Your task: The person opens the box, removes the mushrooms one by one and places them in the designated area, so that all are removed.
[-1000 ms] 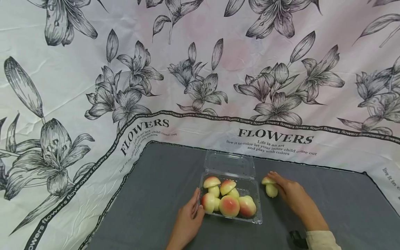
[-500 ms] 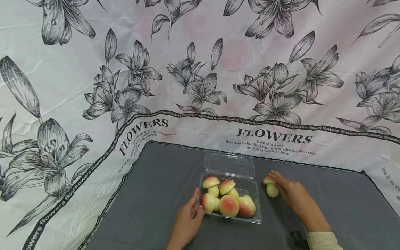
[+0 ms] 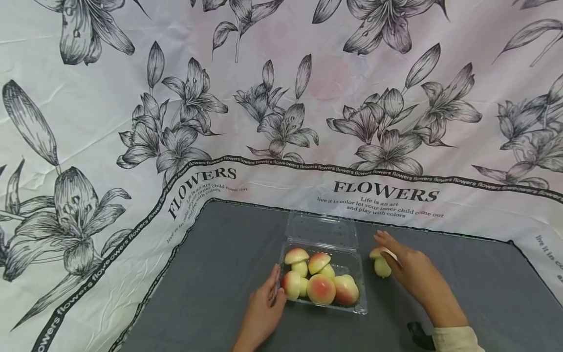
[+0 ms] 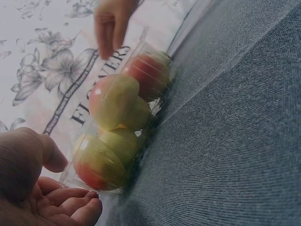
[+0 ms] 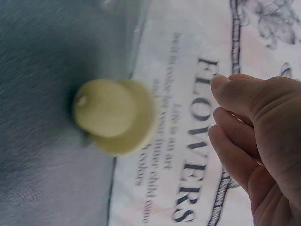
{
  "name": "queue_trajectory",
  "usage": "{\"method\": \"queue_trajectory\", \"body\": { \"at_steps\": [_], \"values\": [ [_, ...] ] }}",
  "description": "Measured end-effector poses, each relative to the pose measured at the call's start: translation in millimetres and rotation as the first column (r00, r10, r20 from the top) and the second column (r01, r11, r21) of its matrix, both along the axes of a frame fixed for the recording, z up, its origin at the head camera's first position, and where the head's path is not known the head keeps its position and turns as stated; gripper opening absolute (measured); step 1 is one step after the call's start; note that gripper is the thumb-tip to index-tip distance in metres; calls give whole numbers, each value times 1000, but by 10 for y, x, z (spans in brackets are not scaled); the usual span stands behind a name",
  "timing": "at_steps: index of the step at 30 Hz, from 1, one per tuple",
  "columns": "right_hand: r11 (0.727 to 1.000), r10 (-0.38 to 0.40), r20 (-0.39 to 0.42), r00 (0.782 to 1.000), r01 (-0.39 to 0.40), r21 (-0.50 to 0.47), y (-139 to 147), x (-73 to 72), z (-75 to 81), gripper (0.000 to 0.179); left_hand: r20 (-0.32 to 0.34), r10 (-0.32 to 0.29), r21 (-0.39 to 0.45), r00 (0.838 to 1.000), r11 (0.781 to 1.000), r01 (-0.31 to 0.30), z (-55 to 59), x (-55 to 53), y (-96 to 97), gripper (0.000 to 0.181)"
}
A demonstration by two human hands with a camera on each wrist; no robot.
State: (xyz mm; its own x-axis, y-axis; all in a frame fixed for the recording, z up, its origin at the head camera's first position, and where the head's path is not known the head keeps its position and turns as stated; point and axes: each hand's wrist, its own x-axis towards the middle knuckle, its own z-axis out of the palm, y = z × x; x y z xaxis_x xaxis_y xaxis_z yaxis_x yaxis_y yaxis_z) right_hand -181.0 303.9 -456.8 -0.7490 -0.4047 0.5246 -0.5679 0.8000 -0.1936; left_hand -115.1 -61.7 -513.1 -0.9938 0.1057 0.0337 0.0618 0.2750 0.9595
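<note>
A clear plastic clamshell box (image 3: 361, 282) stands on the grey cloth with its lid folded back. Inside lie several mushroom-shaped pieces (image 3: 321, 289) with red-and-yellow caps and pale stems. My left hand (image 3: 262, 309) grips the box's left edge, thumb inward; the left wrist view shows the thumb (image 4: 55, 157) and curled fingers at its rim. One more mushroom-shaped piece (image 3: 382, 266) rests on the cloth right of the box, stem towards me. Just above it is my right hand (image 3: 415, 274), holding nothing; the right wrist view shows a gap between the fingers and the piece (image 5: 106, 110).
The transparent lid (image 3: 323, 231) leans back behind the box. A small black object (image 3: 419, 335) lies near my right sleeve (image 3: 457, 339). White flower-printed cloth (image 3: 281, 188) rises behind the grey table surface (image 3: 220, 254).
My right hand has let go of the single mushroom-shaped piece and lifted slightly off it. My left hand keeps its place on the box.
</note>
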Motion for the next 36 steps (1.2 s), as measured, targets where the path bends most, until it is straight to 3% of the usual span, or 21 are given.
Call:
{"method": "queue_trajectory", "body": {
  "at_steps": [9,20,27,36],
  "values": [
    [1000,29,-14,999,-28,12,-234,71,295,79,7,-7,5,1000,1000,7,-9,-5,-3,64],
    [994,85,16,996,-86,73,-513,8,425,84,8,-6,-5,1000,1000,6,-43,-35,-12,64],
    [988,136,205,969,-149,49,-699,-23,424,74,2,-20,14,1000,1000,20,-26,-29,-20,65],
    [978,162,366,916,-199,65,-935,-52,242,70,-4,-28,5,1000,1000,28,-19,-27,-34,65]
  ]
}}
